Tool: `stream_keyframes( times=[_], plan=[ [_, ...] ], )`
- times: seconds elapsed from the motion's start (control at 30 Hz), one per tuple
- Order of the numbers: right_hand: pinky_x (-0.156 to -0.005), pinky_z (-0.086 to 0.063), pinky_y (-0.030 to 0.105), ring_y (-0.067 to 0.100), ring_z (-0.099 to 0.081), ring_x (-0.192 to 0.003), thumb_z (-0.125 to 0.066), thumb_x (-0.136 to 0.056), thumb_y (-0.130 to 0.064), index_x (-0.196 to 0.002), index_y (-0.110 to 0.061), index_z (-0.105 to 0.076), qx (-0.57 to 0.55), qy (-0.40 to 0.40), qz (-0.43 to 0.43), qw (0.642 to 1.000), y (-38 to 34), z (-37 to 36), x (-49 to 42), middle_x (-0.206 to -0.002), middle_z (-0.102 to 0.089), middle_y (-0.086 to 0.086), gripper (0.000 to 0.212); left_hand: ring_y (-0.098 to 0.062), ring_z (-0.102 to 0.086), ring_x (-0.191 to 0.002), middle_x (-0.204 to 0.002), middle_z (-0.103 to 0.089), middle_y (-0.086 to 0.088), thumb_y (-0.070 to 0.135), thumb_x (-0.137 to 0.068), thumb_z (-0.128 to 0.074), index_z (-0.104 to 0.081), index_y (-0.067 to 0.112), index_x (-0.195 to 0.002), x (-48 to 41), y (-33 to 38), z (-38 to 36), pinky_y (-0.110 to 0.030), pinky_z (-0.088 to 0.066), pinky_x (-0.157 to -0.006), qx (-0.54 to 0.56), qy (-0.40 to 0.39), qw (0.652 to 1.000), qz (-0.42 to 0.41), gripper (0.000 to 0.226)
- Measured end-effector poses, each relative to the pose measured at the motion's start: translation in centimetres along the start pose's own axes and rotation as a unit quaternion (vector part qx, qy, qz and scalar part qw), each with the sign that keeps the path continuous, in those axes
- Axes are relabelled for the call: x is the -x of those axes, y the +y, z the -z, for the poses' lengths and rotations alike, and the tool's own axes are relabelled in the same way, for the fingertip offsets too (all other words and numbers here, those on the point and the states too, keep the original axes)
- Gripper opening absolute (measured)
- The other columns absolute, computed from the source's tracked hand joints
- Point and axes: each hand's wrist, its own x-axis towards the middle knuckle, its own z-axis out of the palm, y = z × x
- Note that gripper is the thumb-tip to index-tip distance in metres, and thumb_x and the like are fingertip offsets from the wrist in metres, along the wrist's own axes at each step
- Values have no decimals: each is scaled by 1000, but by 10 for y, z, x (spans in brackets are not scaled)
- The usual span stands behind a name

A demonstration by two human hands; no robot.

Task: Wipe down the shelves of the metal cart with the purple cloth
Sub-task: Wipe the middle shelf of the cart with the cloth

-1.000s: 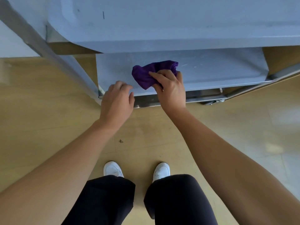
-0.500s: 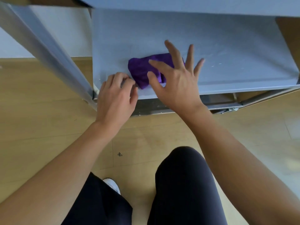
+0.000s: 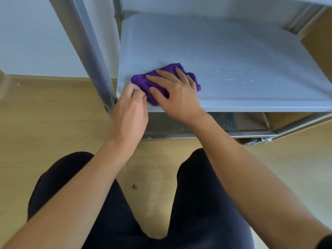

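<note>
The purple cloth (image 3: 143, 80) lies bunched on the metal cart's lower shelf (image 3: 233, 69), near the shelf's front left corner. My right hand (image 3: 177, 92) lies flat on top of the cloth with straight, spread fingers pressing it down. My left hand (image 3: 130, 112) is at the shelf's front left corner, its curled fingers pinching the cloth's near left edge. Part of the cloth is hidden under my right hand.
The cart's grey upright post (image 3: 93, 56) slants down just left of my left hand. A lower frame and a caster wheel (image 3: 255, 141) show under the shelf. Wooden floor (image 3: 45, 123) surrounds the cart; my dark-trousered knees (image 3: 197, 186) are below.
I have crouched lower, so the shelf looks nearer. My right hand let go of the bunched cloth, opened, and now lies flat on it. My left hand moved onto the cloth's edge.
</note>
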Motion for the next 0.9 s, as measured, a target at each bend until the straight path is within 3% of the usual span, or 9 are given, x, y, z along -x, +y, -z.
stream_keyframes(
  times=[0.23,0.33,0.5,0.7,0.9],
  plan=[
    [-119,-11,53,37,-17,-148,-35,-99,-54,-142,-46,-42,44,25,-138,989,24,5,-8,-156,-36,-7,44,-23,-59,-67,-92,-58,-9,8,-93,-54,-68,-1,-86,-5,1,0,-31,-49,-57,-26,-15,1000,-6,18],
    [-118,-14,52,37,-22,-146,-36,-100,-50,-141,-43,-45,40,27,-115,992,0,-5,-5,-153,-40,-9,43,-25,-59,-68,-91,-59,-10,5,-92,-55,-67,-1,-84,-5,1,-2,-35,-50,-59,-18,-17,1000,3,16],
    [-117,-20,50,30,-30,-144,-38,-100,-49,-139,-44,-48,23,27,-49,998,-16,-12,-2,-148,-46,-13,41,-23,-58,-68,-91,-60,-9,6,-92,-57,-68,0,-85,-5,-3,1,-29,-45,-60,-10,-12,1000,7,15],
    [-118,-14,54,31,-20,-147,-34,-101,-51,-142,-45,-42,26,32,-162,986,15,-2,-15,-154,-38,-11,43,-22,-60,-68,-91,-59,-8,7,-93,-57,-68,-1,-86,-2,-1,-2,-31,-49,-58,-7,-5,1000,-1,16],
    [-116,-23,51,32,-32,-142,-39,-100,-48,-138,-41,-50,27,59,-53,996,-13,-16,5,-147,-48,-12,41,-21,-58,-68,-91,-59,-8,6,-93,-54,-67,0,-87,-2,-1,-3,-28,-47,-60,-14,4,1000,3,15]
  ],
)
